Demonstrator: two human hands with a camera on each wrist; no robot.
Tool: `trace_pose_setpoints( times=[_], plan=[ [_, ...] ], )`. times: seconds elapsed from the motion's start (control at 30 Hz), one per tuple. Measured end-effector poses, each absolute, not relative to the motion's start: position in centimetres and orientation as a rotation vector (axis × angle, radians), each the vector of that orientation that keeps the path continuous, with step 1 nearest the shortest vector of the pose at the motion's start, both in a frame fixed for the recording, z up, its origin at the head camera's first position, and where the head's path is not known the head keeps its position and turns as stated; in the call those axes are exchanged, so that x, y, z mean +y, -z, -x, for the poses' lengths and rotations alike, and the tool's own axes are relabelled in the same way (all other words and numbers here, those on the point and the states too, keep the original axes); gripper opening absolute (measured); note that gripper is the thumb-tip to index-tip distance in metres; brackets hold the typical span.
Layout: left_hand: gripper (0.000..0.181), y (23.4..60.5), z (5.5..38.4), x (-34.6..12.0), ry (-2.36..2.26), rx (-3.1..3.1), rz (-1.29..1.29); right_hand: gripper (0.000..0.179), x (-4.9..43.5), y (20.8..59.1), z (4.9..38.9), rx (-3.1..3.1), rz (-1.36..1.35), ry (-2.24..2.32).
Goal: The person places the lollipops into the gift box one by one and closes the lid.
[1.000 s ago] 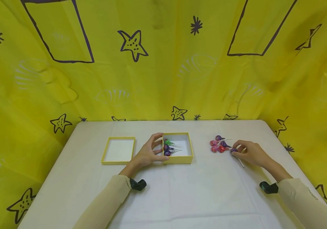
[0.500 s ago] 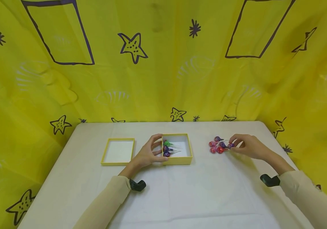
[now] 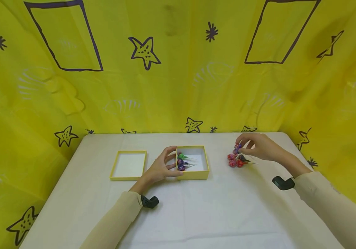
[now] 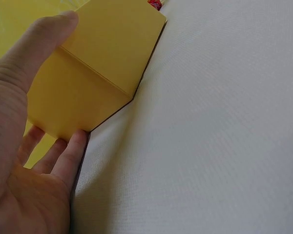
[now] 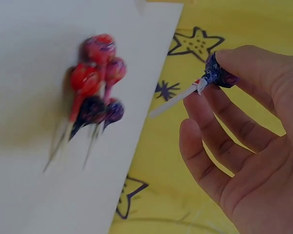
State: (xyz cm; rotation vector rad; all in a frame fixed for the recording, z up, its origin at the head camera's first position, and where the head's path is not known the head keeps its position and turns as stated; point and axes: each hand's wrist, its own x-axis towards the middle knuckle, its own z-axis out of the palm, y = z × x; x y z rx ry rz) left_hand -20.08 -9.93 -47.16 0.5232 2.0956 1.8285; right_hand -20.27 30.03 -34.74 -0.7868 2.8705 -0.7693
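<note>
My right hand (image 3: 260, 148) pinches a dark purple-blue wrapped lollipop (image 5: 218, 73) by its head between thumb and fingers; its white stick points away from the palm. Below it on the table lies a cluster of several lollipops: red ones (image 5: 85, 79), a pink one (image 5: 116, 69) and dark purple ones (image 5: 92, 109). My left hand (image 3: 162, 166) grips the left end of a yellow open box (image 3: 193, 175), thumb on the front wall. Inside that box, along its left side, lie a green lollipop (image 3: 182, 156) and purple ones (image 3: 182, 168), sticks pointing right.
A shallow yellow-rimmed lid (image 3: 128, 178) lies inside up, left of the box. White cloth covers the table (image 3: 196, 214). Behind and at both sides hangs a yellow curtain (image 3: 171, 86) with starfish drawings.
My right hand has picked up a purple lollipop from the right of the cluster and moved it back and left, over the cluster. The left hand stays on the box.
</note>
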Motion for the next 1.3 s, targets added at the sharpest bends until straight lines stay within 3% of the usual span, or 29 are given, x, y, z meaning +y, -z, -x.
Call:
trace_pose_setpoints(
  times=[0.73, 1.3],
  plan=[
    [0.099, 47.3, 20.2, -10.0, -1.838, 2.098, -0.540, 0.024, 21.7, 32.7, 22.5, 2.770, 1.034, 0.892],
    [0.098, 47.0, 20.2, -9.9, -1.836, 2.102, -0.532, 0.021, 15.9, 35.3, 23.5, 2.559, 1.173, 0.990]
  ],
)
